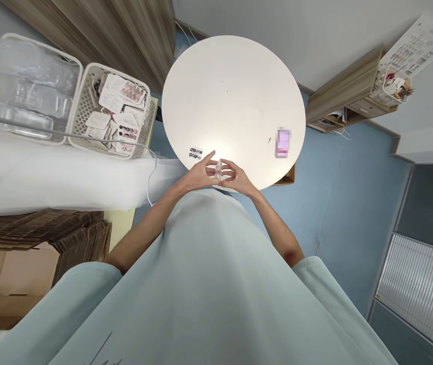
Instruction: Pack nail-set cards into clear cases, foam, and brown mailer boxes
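At the near edge of the round white table (235, 91), my left hand (200, 175) and my right hand (238, 179) face each other. Between their fingertips is a small, clear, shiny object (218, 170); its kind is too small to make out. Fingers of both hands are curled in and touch it from either side, while my left index finger sticks out forward. Just beyond my left hand, two short rows of small dark pieces (195, 153) lie on the tabletop.
A blurred pinkish phone-like item (283, 143) and a tiny dark bit (270, 140) lie on the table's right. To the left stand a basket of carded small items (83, 101) and a basket of clear plastic boxes (74, 66). Folded cardboard (83, 248) is stacked at lower left.
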`<action>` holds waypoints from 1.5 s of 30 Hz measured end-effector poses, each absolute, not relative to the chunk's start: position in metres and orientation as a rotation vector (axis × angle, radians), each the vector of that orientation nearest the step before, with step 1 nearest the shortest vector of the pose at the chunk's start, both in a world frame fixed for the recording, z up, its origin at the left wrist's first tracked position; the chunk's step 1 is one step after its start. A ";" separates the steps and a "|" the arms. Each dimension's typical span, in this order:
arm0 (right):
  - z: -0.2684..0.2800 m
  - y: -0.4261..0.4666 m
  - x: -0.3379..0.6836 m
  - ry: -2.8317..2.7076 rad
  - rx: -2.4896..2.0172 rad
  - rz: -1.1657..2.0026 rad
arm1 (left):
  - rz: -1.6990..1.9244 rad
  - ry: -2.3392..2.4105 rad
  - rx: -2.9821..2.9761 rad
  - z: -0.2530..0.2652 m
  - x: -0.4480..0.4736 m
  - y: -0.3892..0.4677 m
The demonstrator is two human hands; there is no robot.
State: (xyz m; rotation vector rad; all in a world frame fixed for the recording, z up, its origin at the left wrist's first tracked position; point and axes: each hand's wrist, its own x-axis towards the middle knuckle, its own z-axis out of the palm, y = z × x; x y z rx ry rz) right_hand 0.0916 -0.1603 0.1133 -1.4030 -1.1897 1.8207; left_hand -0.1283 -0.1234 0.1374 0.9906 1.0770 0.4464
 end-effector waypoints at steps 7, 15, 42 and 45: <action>0.114 -0.156 0.094 -1.196 -1.399 1.876 | 0.432 1.065 1.043 0.142 -0.141 -0.116; 0.127 -0.150 0.111 -1.658 -1.512 1.514 | 0.314 1.167 1.214 0.145 -0.149 -0.105; 0.121 -0.116 0.067 -0.853 -1.639 1.568 | 0.670 0.978 0.585 0.124 -0.153 -0.108; 0.113 -0.108 0.059 -0.904 -1.649 1.584 | 0.733 1.040 0.512 0.120 -0.166 -0.110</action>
